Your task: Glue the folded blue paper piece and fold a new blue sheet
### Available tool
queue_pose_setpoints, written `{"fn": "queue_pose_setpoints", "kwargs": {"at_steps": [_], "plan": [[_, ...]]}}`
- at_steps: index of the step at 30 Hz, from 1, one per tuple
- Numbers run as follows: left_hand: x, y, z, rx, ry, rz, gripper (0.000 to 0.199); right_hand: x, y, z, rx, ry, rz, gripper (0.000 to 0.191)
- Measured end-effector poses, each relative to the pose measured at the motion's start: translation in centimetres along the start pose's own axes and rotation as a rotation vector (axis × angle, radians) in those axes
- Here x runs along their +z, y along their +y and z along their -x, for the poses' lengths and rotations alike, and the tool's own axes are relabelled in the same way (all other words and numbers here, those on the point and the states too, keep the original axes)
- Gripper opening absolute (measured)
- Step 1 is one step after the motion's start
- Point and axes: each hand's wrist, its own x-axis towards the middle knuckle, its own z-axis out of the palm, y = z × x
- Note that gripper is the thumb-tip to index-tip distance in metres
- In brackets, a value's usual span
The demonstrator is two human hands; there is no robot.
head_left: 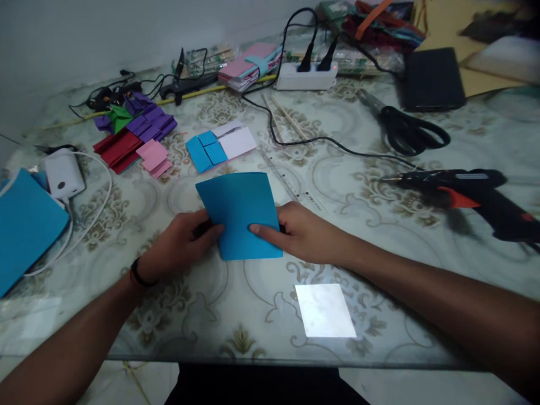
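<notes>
A blue sheet of paper, slightly curved along its top edge, is held up above the middle of the table. My left hand grips its left edge, thumb on the front and fingers behind. On the right edge, my right hand pinches the same sheet, its thumb lying across the front. Just beyond the sheet lies a folded blue and white paper piece. A clear ruler lies on the table behind my right hand. The fingers behind the sheet are partly hidden.
A glue gun and black scissors lie on the right. Farther back are a white power strip and cables. Folded purple paper, a white device and blue sheets sit left. A white square shows near the front.
</notes>
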Motion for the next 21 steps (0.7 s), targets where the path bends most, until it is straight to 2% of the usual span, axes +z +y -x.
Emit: {"fn": "queue_pose_setpoints", "kwargs": {"at_steps": [21], "plan": [[0.00,0.23,-0.05,0.017,0.002,-0.025,0.028,-0.02,-0.05,0.05,-0.007,0.008,0.021,0.045]]}}
